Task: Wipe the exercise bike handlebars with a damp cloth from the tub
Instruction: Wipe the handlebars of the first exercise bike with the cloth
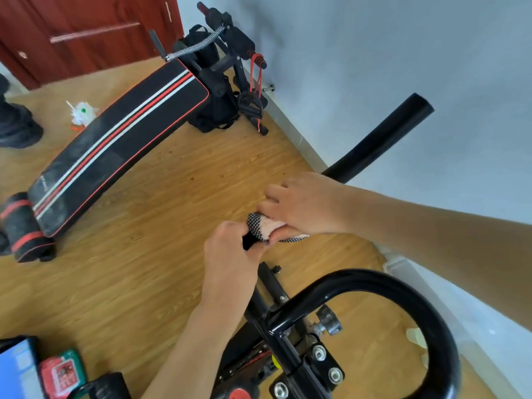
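Note:
The exercise bike's black handlebar (377, 280) curves across the lower right, and a straight black grip (383, 136) rises toward the wall. My right hand (305, 205) presses a pink cloth with a black-and-white mesh edge (266, 228) around the end of a handlebar grip at mid-frame. My left hand (233, 249) is closed around the same black grip just below the cloth. The grip itself is mostly hidden by both hands. No tub is in view.
A black sit-up bench with red and white stripes (115, 148) lies on the wooden floor at left. Black exercise gear with red bands (244, 90) stands by the grey wall. A red door (86, 33) is behind. Boxes (57, 372) sit at bottom left.

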